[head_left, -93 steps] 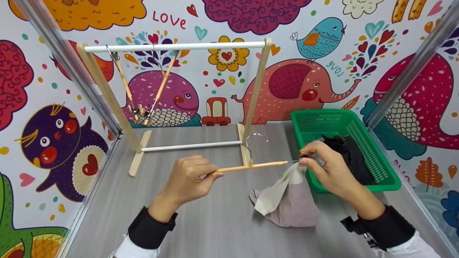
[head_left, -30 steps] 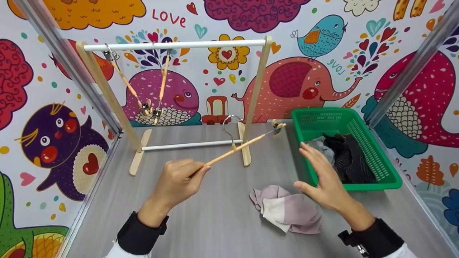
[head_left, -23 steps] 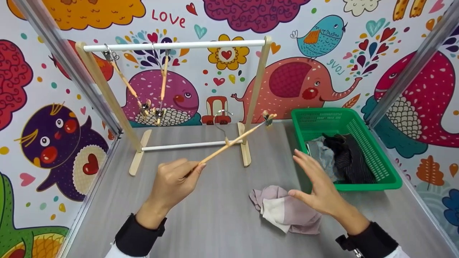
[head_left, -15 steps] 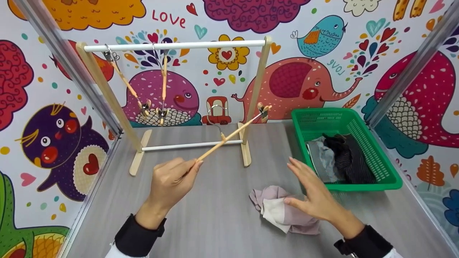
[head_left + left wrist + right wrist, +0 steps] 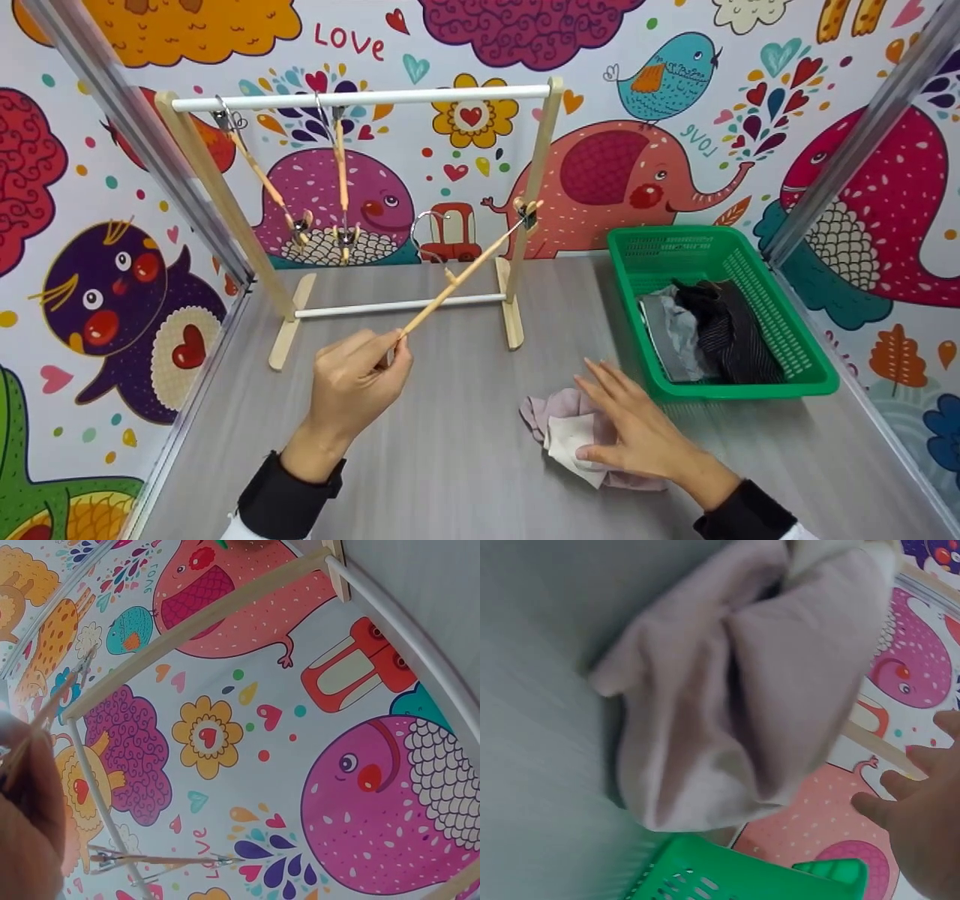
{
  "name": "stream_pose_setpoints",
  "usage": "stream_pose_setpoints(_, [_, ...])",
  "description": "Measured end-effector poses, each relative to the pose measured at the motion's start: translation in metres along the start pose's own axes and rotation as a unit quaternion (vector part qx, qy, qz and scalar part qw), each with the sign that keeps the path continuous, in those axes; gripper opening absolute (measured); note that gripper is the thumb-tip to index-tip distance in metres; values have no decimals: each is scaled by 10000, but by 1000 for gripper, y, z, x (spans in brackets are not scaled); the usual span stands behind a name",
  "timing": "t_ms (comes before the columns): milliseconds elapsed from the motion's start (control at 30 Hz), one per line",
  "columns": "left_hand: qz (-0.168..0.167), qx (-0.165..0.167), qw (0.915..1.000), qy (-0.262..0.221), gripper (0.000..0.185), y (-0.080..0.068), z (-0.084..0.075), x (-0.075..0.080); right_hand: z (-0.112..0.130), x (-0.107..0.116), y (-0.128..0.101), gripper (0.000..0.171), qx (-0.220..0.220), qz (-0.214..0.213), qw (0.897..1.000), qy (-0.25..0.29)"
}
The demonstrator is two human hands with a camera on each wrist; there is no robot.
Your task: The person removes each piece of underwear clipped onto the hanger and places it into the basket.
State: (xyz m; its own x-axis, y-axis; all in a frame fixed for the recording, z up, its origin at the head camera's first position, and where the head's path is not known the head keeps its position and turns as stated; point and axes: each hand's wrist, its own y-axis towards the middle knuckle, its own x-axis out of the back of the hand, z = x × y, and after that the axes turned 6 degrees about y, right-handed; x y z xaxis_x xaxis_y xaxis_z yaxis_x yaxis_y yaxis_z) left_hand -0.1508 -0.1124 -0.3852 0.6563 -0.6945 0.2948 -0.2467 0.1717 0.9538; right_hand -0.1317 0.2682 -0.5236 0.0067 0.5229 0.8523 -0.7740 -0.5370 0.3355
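In the head view my left hand (image 5: 356, 386) pinches one end of a wooden clip hanger (image 5: 454, 281). The hanger slants up to the right, its metal hook pointing up and a clip (image 5: 527, 215) at the far end. The other end is hidden in the hand. A crumpled mauve and off-white cloth (image 5: 574, 442) lies on the table at the right, its garment type unclear. Over it my right hand (image 5: 637, 431) spreads its fingers, holding nothing. In the right wrist view the cloth (image 5: 742, 682) and the spread fingers (image 5: 874, 808) appear apart.
Behind the hands stands a small rack with a white top rail (image 5: 435, 95) and a lower bar (image 5: 405, 306). Two bare clip hangers (image 5: 342, 165) hang at its left. A green basket (image 5: 750, 390) at the right holds dark striped and pale grey-blue clothes (image 5: 739, 334).
The cloth came off the hanger's clip onto the table. My left hand has drawn the hanger leftward and tilted it up. My right hand released the clip and moved down over the cloth.
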Motion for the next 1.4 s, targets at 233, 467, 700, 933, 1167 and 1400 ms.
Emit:
stream_pose_setpoints(233, [-51, 100, 9999, 56, 14, 0, 0, 0, 0, -16, -7, 97, -290, 438, 9984, -192])
stream_pose_setpoints(467, [-80, 122, 9999, 82, 14, 0, 0, -2, -3, -33, -13, 97, -448, 692, 9963, -244])
stream_pose_setpoints(700, [-6, 252, 9997, -16, 13, -1, -1, -1, -6, -44, -17, 89, -467, 869, 9933, -604])
stream_pose_setpoints(933, [-100, 267, 9996, 24, 11, -1, -2, -3, -10, -47, -17, 69, -126, 513, 9965, -653])
stream_pose_setpoints(1167, [-372, 226, 9970, 634, 12, 5, -4, -6, -10, -43, -17, 60, -178, 496, 9985, -172])
stream_pose_setpoints(1400, [-401, 249, 9943, 953, 14, 14, -8, -8, -6, -37, -15, 51, -206, 268, 9992, 211])
